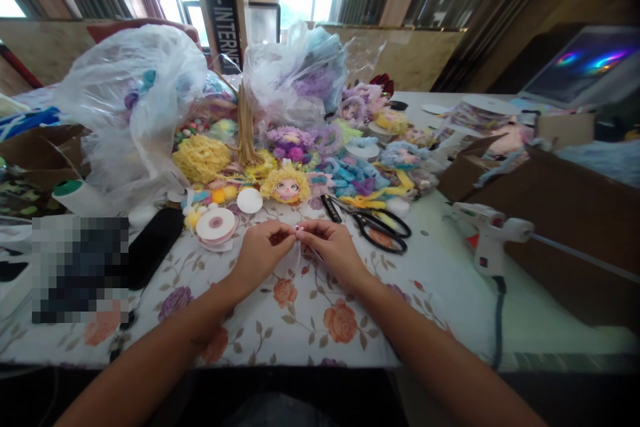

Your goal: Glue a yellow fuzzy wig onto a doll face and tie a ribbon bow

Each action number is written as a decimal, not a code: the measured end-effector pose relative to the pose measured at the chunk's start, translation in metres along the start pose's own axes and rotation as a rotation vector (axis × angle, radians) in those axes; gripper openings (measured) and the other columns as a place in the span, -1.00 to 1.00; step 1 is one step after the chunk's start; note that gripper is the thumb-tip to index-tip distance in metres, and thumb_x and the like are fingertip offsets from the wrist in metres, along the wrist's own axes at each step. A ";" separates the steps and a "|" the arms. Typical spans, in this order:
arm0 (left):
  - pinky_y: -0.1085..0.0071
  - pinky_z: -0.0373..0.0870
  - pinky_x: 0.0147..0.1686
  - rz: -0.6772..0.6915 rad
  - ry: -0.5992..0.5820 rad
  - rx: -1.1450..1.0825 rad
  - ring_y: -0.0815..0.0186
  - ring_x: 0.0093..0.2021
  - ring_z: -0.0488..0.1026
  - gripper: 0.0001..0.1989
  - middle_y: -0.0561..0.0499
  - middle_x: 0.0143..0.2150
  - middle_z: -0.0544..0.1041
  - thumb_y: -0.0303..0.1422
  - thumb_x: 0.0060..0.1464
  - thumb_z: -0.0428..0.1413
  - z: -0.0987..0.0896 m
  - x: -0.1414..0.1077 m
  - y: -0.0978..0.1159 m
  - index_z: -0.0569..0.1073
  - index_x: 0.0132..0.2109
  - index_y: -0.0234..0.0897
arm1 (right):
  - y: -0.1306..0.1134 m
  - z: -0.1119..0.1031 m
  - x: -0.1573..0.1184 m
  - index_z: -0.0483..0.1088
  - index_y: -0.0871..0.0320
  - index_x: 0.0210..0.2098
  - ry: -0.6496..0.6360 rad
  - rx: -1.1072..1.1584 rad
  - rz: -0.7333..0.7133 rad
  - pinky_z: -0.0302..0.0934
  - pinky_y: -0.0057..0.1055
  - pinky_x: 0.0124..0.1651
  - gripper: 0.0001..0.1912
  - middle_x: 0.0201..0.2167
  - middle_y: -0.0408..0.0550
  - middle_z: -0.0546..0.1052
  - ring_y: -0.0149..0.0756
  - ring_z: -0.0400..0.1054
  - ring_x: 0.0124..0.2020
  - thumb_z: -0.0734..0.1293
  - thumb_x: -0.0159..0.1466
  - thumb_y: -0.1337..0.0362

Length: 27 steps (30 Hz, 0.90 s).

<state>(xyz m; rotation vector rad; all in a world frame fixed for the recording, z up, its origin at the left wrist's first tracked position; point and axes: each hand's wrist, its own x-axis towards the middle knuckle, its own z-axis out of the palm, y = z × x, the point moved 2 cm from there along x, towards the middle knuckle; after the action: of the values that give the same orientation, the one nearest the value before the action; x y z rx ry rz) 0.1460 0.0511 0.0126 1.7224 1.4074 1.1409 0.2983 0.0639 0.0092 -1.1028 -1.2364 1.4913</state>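
My left hand and my right hand meet above the flowered tablecloth, fingertips pinched together. Between them is a thin pale ribbon, its tail hanging below the fingers; a small pinkish bit shows at the fingertips, too small to make out fully. Just beyond the hands lies a doll head with curly yellow yarn hair. A ribbon spool is left of my left hand, with a white disc behind it. Black-handled scissors lie to the right of my right hand.
A white glue gun stands at right before a cardboard box. Yarn pieces, a yellow yarn bundle and plastic bags crowd the back. A black phone and a thread cone lie left.
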 end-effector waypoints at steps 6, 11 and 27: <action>0.46 0.31 -0.41 -0.007 -0.016 -0.004 0.36 -0.43 0.42 -0.88 0.04 -0.42 0.54 -0.34 0.03 0.13 0.001 0.000 -0.003 0.54 -0.34 -0.26 | 0.002 0.000 0.000 0.55 0.21 -0.39 0.018 -0.046 -0.008 0.20 -0.44 -0.47 -0.70 -0.61 -0.17 0.42 -0.45 0.22 -0.58 0.46 -0.01 0.09; 0.46 0.32 -0.36 0.046 -0.010 0.022 0.36 -0.38 0.42 -0.90 0.04 -0.38 0.53 -0.38 0.03 0.11 0.000 0.001 -0.003 0.52 -0.33 -0.26 | 0.001 0.001 0.000 0.50 0.19 -0.18 -0.049 0.011 0.006 0.17 -0.45 -0.45 -0.59 -0.56 -0.20 0.44 -0.46 0.24 -0.56 0.49 -0.03 0.19; 0.44 0.38 -0.34 0.007 -0.068 -0.064 0.32 -0.36 0.48 -0.86 -0.01 -0.35 0.58 -0.34 0.02 0.13 -0.001 0.002 -0.003 0.55 -0.29 -0.26 | -0.003 -0.002 0.002 0.44 0.21 -0.29 -0.073 0.025 0.028 0.13 -0.49 -0.47 -0.67 -0.57 -0.20 0.44 -0.48 0.26 -0.56 0.47 0.00 0.16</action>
<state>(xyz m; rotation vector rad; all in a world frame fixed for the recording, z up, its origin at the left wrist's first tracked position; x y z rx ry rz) 0.1440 0.0534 0.0111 1.7064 1.3114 1.1082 0.3006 0.0662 0.0115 -1.0609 -1.2535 1.5761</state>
